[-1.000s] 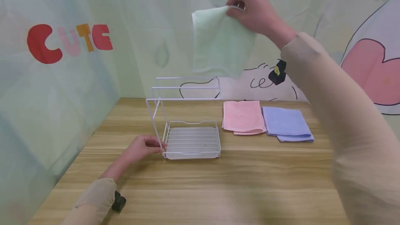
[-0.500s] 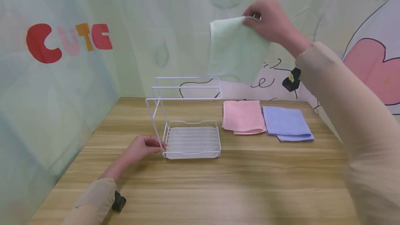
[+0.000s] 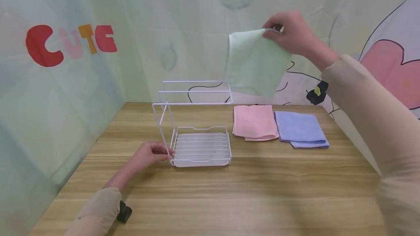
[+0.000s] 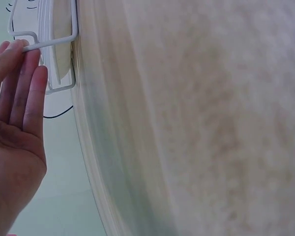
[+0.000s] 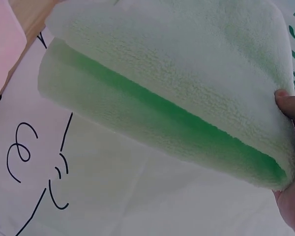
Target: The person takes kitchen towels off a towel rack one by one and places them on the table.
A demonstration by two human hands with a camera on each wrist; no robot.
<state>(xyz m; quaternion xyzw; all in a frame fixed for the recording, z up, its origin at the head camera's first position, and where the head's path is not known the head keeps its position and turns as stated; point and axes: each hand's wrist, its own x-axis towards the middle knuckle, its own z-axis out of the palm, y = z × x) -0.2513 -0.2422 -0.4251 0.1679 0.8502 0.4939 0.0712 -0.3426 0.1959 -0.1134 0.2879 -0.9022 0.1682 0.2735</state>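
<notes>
A pale green cloth (image 3: 257,63), folded double, hangs in the air from my right hand (image 3: 292,34), which pinches its top edge. In the right wrist view the cloth (image 5: 187,73) looks fluffy, and its two layers gape apart. On the table stands a white wire rack (image 3: 191,103) with three horizontal bars above and a tray (image 3: 201,150) at its base. My left hand (image 3: 149,156) pinches the lower left wire of the rack between thumb and fingers. The left wrist view shows that hand (image 4: 17,142) with its thumb and a finger on the wire (image 4: 51,43).
A folded pink cloth (image 3: 254,122) lies right of the rack, and a folded blue cloth (image 3: 300,128) lies beside it. The wooden table (image 3: 229,199) meets a patterned curtain (image 3: 144,46) at the back and left.
My right hand has moved right and down with the green cloth, away from above the rack. The left hand and the rack stay where they were.
</notes>
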